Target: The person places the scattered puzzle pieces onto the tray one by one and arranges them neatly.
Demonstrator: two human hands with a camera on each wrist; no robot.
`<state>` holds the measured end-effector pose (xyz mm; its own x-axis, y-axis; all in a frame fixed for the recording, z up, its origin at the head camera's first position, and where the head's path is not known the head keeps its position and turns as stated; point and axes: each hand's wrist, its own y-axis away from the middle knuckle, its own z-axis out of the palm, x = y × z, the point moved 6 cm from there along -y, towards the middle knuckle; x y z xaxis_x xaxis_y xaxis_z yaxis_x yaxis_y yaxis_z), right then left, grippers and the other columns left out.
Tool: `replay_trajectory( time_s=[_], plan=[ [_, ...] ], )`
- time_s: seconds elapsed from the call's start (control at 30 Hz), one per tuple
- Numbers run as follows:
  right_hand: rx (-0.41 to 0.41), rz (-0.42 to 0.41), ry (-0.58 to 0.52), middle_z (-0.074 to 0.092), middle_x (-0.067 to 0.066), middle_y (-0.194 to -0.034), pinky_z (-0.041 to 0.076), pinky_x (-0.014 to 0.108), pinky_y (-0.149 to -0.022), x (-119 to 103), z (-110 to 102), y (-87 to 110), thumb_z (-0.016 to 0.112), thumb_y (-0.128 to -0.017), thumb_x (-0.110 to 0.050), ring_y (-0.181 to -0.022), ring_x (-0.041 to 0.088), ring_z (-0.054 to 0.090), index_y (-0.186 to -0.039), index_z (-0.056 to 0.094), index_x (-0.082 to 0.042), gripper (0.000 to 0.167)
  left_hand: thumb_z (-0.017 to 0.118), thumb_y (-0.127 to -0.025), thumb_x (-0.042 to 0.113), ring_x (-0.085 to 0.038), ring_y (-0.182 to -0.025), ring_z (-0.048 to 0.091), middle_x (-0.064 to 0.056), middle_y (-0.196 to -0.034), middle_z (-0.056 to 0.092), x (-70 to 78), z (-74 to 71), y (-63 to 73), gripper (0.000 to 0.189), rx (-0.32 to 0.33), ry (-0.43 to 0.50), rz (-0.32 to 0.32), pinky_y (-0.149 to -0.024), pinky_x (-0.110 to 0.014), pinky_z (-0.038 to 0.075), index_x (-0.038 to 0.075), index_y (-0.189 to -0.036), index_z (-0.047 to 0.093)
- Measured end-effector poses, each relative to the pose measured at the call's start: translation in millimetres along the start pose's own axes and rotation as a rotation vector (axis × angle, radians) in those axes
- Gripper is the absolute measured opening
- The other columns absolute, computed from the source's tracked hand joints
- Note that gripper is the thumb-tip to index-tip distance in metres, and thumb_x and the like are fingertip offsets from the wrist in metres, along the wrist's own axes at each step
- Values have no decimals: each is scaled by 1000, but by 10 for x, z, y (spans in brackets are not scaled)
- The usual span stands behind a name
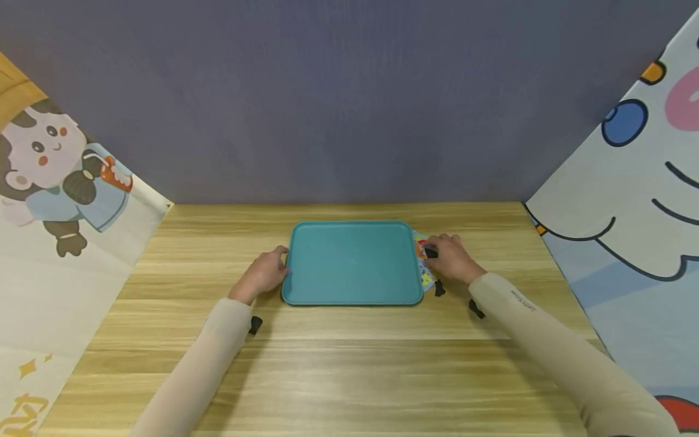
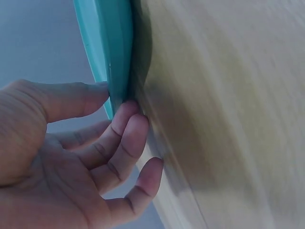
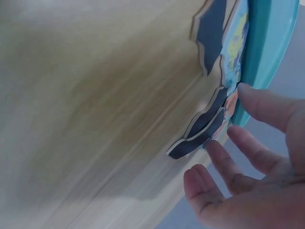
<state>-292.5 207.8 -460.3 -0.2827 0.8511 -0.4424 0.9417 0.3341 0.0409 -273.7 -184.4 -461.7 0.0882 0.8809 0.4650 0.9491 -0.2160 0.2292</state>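
Observation:
A teal tray (image 1: 352, 264) lies flat on the wood-grain table. At its left edge my left hand (image 1: 264, 273) pinches the rim; in the left wrist view the thumb (image 2: 86, 98) presses the tray's side and the bent fingers meet its lower edge. My right hand (image 1: 450, 258) is by the right edge. There, colourful printed flat pieces (image 1: 426, 276) show from beside the tray, with dark flat pieces (image 3: 198, 138) overlapping them. In the right wrist view the right thumb and index fingertips touch around an orange printed piece (image 3: 231, 105), the fingers spread and loosely bent.
Another dark piece (image 1: 440, 287) lies below the right hand, and one more (image 1: 476, 309) beside the right sleeve. A dark piece (image 1: 255, 325) sticks out by the left sleeve. A grey-blue wall (image 1: 349, 121) stands behind the table (image 1: 349, 364), with cartoon-printed panels (image 1: 628, 200) at both sides.

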Motion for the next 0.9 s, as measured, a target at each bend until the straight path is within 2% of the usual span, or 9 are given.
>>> replay_trajectory(
  time_s=[0.23,0.37,0.67,0.8,0.9],
  plan=[
    [3,-54,-58,57,21,-119,23,47,-97,-46,43,-117,74,-81,-8,-110,36,51,-124,55,6,49,56,-92,8,-25,-83,57,-14,-98,61,-18,30,-29,53,-28,9,-7,-75,-40,48,-4,-139,35],
    [-10,-68,-77,59,21,-119,24,46,-99,-40,67,-182,74,-80,-5,-108,35,55,-124,54,6,49,56,-91,7,-24,-80,57,-14,-98,60,-32,42,-35,55,-43,21,-18,-73,-39,47,-2,-140,33],
    [-5,-63,-112,59,21,-120,31,47,-97,-12,84,-250,72,-81,-2,-110,35,53,-124,54,4,47,54,-91,6,-21,-71,54,-13,-95,60,-45,44,-44,58,-62,47,-8,-66,-35,45,0,-143,28],
    [6,-62,-127,58,21,-119,39,47,-91,-22,92,-270,70,-82,-1,-109,35,53,-124,53,3,46,54,-90,6,-22,-73,54,-13,-95,59,-61,48,-58,58,-59,55,7,-67,-36,46,-1,-142,28],
    [2,-56,-123,59,21,-119,39,46,-90,-14,92,-290,70,-83,-1,-107,35,54,-124,52,3,45,54,-90,5,-22,-74,54,-14,-94,59,-65,43,-66,58,-57,64,16,-68,-37,46,-1,-141,28]
  ],
)
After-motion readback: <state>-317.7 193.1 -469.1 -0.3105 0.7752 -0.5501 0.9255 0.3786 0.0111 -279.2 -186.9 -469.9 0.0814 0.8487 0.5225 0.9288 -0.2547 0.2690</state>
